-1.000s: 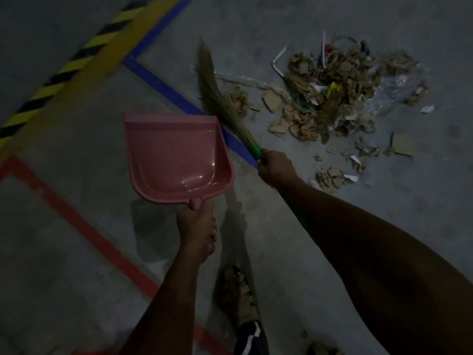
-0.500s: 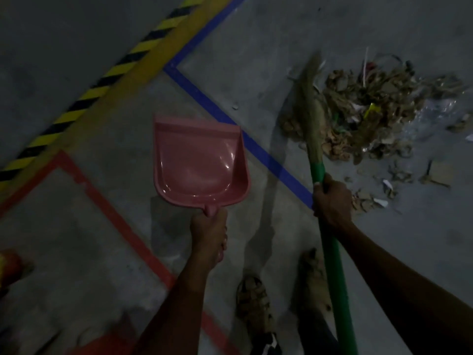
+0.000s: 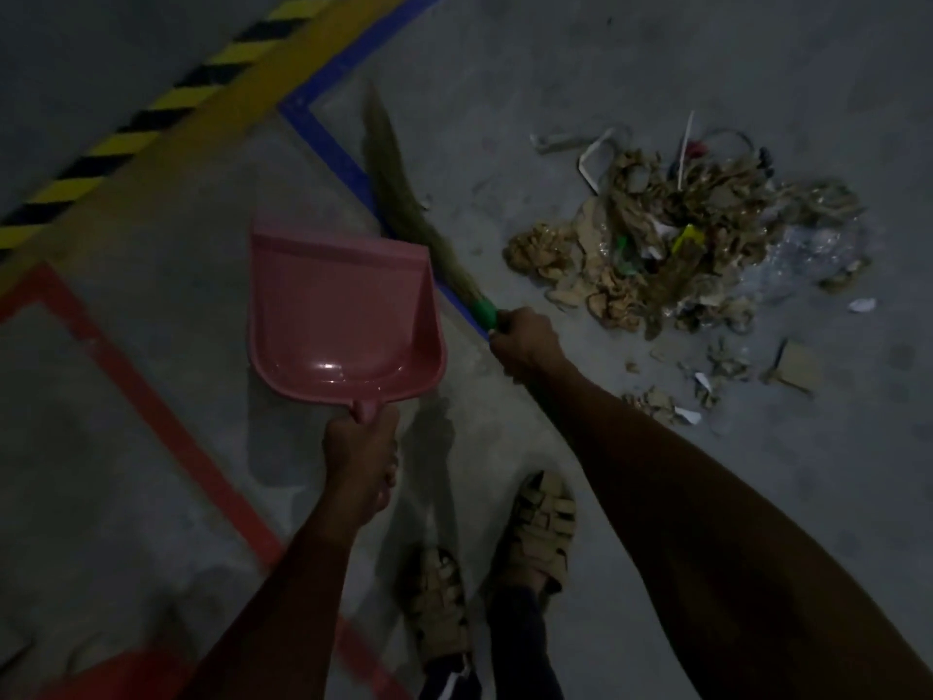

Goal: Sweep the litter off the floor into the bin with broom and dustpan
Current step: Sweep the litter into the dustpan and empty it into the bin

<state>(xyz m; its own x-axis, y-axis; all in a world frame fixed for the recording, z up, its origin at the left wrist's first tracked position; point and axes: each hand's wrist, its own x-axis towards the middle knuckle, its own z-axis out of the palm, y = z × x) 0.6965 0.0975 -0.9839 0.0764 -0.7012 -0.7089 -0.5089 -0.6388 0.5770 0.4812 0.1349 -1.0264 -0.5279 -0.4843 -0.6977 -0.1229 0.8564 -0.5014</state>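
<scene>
Litter, the torn brown cardboard scraps, clear plastic film and bits of white paper (image 3: 671,245), is lying heaped on the grey concrete floor (image 3: 606,68) to the right, and none of it is in the pan yet.

Nearest the camera, two feet in tan strapped sandals (image 3: 542,527) are standing just inside the red painted floor line (image 3: 151,396). Above them the left hand (image 3: 361,447) is curling tightly round the stub handle of the pink plastic dustpan (image 3: 343,315), which is hovering with its open lip pointing away; it seems to be held off the floor, judging by the shadow beneath it, though the dim light makes that uncertain. The right hand (image 3: 527,343) is clamping the green handle of the straw-bristled broom (image 3: 404,194) just below the bristle collar.

Half a second ago the broom was standing upright against the left edge of the heap; now its bristles are trailing out to the left, across the blue floor stripe (image 3: 328,138) and beside the pan's right wall, well apart from the heap. That looks like the back-swing between strokes, so gathering is still going on, and loose scraps nearer the right forearm are waiting too.

Farthest off, the yellow-and-black hazard stripe (image 3: 151,123) is running diagonally across the upper left. No bin is showing.
</scene>
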